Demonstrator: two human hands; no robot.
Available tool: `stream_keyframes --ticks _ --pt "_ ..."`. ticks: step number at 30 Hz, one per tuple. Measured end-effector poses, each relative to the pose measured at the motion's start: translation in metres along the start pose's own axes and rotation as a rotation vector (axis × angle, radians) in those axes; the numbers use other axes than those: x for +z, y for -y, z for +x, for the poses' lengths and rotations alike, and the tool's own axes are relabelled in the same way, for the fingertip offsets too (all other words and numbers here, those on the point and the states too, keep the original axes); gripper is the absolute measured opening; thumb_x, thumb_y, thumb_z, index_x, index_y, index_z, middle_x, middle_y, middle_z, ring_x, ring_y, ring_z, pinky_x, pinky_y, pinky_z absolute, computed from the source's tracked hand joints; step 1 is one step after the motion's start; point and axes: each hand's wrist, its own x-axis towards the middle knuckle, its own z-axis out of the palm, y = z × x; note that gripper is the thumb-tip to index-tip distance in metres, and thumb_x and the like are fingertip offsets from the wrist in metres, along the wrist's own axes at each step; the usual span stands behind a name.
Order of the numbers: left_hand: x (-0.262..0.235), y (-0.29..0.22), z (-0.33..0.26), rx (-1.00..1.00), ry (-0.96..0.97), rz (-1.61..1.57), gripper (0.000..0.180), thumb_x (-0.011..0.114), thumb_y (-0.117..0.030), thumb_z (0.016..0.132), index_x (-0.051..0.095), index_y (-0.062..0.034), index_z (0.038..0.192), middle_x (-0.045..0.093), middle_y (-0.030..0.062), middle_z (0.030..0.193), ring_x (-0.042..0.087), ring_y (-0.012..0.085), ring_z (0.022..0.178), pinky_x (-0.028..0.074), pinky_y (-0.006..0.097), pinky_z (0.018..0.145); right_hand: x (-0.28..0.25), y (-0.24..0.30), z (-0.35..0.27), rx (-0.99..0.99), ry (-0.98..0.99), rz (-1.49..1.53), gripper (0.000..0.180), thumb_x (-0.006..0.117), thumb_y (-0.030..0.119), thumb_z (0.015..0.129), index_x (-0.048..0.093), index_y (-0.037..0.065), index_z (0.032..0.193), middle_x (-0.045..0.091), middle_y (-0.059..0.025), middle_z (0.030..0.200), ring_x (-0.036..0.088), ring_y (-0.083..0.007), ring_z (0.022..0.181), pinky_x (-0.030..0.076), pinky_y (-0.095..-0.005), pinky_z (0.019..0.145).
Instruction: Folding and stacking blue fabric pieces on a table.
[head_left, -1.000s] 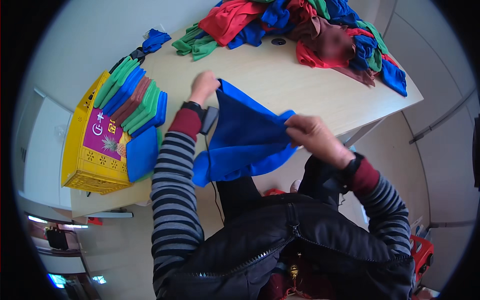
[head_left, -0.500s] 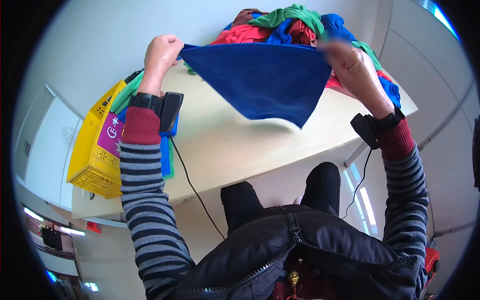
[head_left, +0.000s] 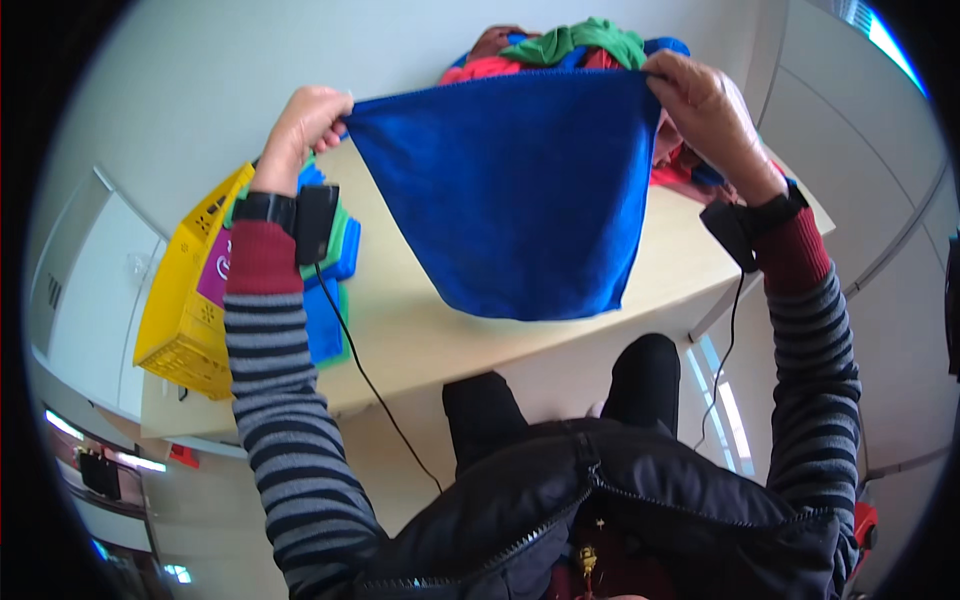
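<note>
holding up blue cloth (head_left: pixel 510 200), left grip (head_left: pixel 308 122) pinching one top corner, right grip (head_left: pixel 705 103) the other

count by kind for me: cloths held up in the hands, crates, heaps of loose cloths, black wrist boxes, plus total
Blue cloth held up by left hand and right hand: 1
Yellow crate: 1
Heap of loose cloths: 1
Black wrist boxes: 2
Total: 5
</note>
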Motion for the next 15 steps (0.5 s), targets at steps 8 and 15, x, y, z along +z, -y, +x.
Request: stream_keyframes --ticks 8,15 --pt "0.047 0.016 0.049 -0.051 -0.072 -0.118 0.017 0.061 -0.020 0.087 0.064 -0.0041 0.083 0.062 0.0029 0.068 0.057 0.0096 0.055 0.044 0.025 0.048 0.045 -0.077 0.012 -0.053 0.016 -0.308 0.011 0.062 0.012 0.098 0.067 0.009 0.107 0.067 -0.0109 0.079 0.069 -0.0257 0.067 0.058 -0.0335 0.066" --pt "0.078 0.055 0.034 0.105 -0.183 -0.620 0.019 0.063 -0.021 0.094 0.066 -0.0054 0.104 0.068 0.0040 0.084 0.063 0.0100 0.067 0.051 0.023 0.060 0.034 -0.020 -0.009 0.000 0.046 -0.333 0.011 0.058 0.014 0.096 0.065 0.007 0.102 0.068 -0.0153 0.090 0.068 -0.0364 0.079 0.056 -0.0440 0.071"
